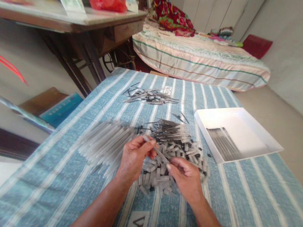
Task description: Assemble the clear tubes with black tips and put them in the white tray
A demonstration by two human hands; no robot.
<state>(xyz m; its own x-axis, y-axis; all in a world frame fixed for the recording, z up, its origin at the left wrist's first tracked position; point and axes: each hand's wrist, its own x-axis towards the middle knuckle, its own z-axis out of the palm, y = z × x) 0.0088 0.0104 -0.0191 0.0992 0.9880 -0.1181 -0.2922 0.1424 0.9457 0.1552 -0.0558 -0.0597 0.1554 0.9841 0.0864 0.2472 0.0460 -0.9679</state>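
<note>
My left hand (135,155) and my right hand (184,176) hover over a blue striped cloth (239,208), each pinching one end of a thin grey pen tube (155,149) held between them. Under the hands lies a heap of small grey caps (171,161). To the left of the heap is a pile of pale tubes (106,143). Behind the heap lies a bundle of dark thin refills (170,129).
A white tray (251,125) at the right holds a row of dark finished pieces (225,142). More dark sticks (151,96) lie at the far end of the cloth. A wooden table (77,20) stands at the left, a bed (201,58) behind.
</note>
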